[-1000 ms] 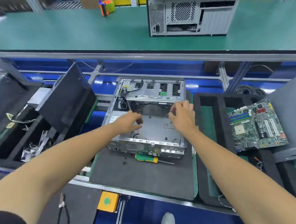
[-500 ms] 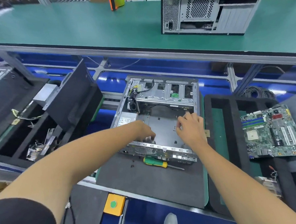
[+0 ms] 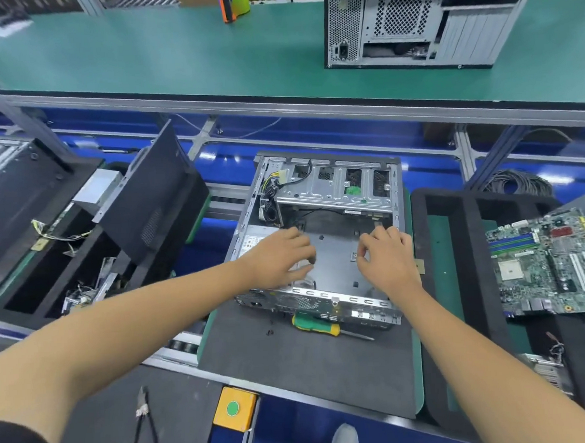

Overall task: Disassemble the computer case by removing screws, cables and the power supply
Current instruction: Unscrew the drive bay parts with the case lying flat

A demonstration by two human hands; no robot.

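Note:
The open metal computer case (image 3: 396, 195) lies on a dark mat (image 3: 292, 367) in front of me. A drive cage (image 3: 330, 189) sits at its far end, with a yellow and black cable bundle (image 3: 268, 192) at the far left corner. The power supply (image 3: 255, 239), with a white label, lies along the case's left side. My left hand (image 3: 279, 259) rests inside the case next to it, fingers bent on the bare floor. My right hand (image 3: 388, 257) is inside at the right, fingers loosely curled down; I see nothing held.
A green and yellow screwdriver (image 3: 315, 325) and loose screws (image 3: 269, 331) lie on the mat before the case. A motherboard (image 3: 550, 262) rests on a black foam tray at the right. A black panel (image 3: 154, 194) leans at the left. Pliers (image 3: 142, 419) lie near me.
Both hands have come back from the drive cage edge toward the near half of the case floor. The left hand has shifted left, beside the power supply.

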